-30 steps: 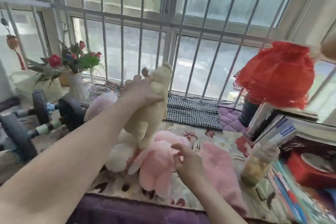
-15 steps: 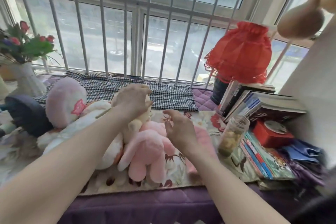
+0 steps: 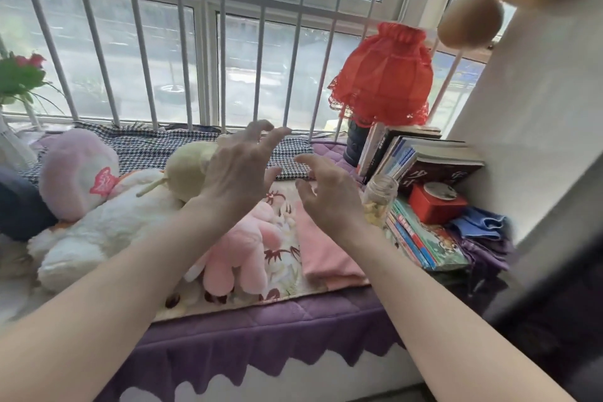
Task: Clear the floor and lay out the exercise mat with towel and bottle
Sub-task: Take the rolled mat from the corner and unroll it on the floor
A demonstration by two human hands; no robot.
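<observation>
Hovering above the window seat [image 3: 293, 313]: left hand [image 3: 239, 173] and right hand [image 3: 329, 197], both empty, fingers spread. Under left hand: cream plush [image 3: 187, 166], pink plush [image 3: 241, 245]. Below right hand: folded pink towel [image 3: 321, 251]. Just right of right hand: glass jar [image 3: 380, 202], books [image 3: 424, 238].

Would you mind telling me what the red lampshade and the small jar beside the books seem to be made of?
Red ruffled lampshade: thin sheer fabric, apparently lace-trimmed, since light glows through it. Small clear jar: glossy transparent glass or plastic, with yellowish contents visible inside.
</observation>
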